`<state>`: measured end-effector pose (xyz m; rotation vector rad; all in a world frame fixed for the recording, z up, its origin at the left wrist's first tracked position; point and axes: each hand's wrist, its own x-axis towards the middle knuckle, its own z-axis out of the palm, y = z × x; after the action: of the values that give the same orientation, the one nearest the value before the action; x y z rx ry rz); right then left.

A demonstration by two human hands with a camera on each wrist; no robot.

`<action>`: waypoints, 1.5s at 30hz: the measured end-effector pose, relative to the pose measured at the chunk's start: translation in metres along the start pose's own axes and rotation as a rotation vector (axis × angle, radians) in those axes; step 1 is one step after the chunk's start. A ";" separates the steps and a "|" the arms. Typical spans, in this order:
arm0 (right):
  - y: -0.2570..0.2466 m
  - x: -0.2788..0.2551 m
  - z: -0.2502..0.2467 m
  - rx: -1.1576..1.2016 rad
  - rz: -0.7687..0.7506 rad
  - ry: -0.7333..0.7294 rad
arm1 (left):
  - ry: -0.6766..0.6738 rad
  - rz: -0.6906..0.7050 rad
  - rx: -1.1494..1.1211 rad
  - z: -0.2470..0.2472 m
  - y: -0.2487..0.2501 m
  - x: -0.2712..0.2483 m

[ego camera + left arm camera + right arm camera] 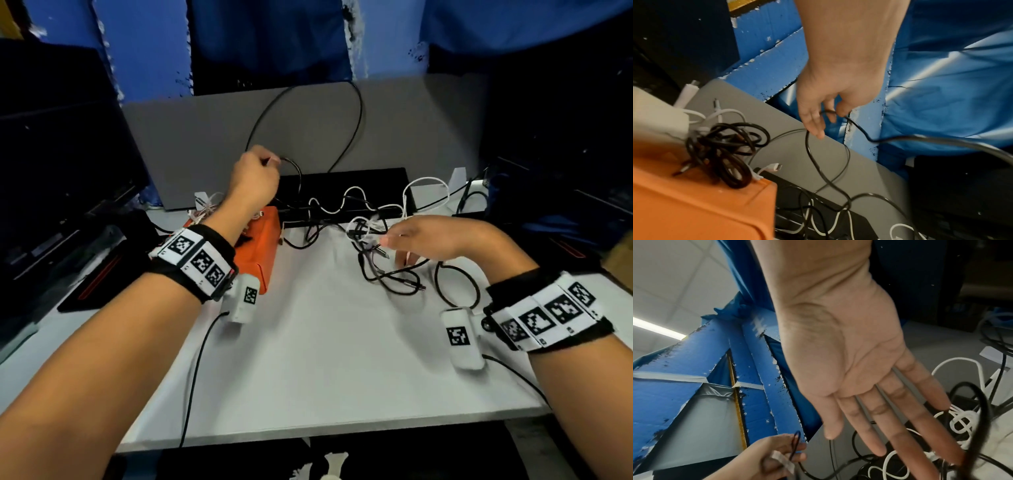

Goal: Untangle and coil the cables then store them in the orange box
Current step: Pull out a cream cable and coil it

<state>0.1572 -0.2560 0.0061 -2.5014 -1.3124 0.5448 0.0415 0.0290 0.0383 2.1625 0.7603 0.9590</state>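
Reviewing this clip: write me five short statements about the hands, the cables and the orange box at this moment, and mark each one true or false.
1. The left hand pinches a thin black cable raised above the desk. True.
2. The right hand is clenched round a white cable. False: its fingers are straight and spread over the tangle, gripping nothing.
3. The orange box is empty. False: a bundle of black cable already sits in it, with white cable ends beside it.
4. White cable and black cable remain tangled together on the white desk. True.
5. The orange box stands to the person's right. False: it is on the left, under the left forearm.
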 end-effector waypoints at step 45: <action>0.081 0.029 -0.015 -0.004 0.051 0.539 | 0.248 0.111 -0.315 -0.057 0.054 0.012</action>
<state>0.2384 -0.2784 -0.0184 -2.4398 -1.0375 -0.1261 0.0163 0.0217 0.1130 1.8473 0.5610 1.3274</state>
